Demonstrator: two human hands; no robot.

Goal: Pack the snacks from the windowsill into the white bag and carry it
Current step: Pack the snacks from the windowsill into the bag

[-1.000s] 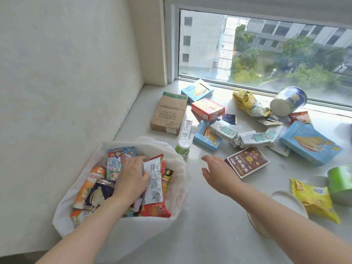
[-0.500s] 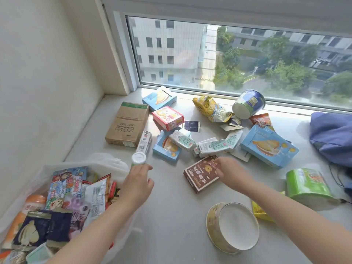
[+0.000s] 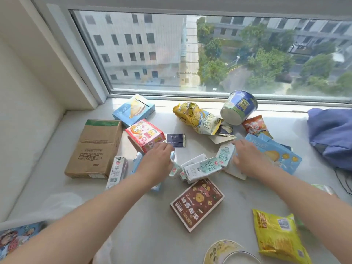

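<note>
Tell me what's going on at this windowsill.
A person is working over the windowsill. The right hand grips the rightmost carton of a cluster of small milk cartons. The left hand is down on the cluster's left end, fingers hidden. Many snacks are not yet packed: a cardboard box, a pink box, a yellow bag, a dark brown box. The white bag sits at the lower left, packets inside.

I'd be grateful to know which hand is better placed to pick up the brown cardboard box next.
Left. The left hand lies nearer the cardboard box on that side; the right hand is farther away, gripping a milk carton.
</note>
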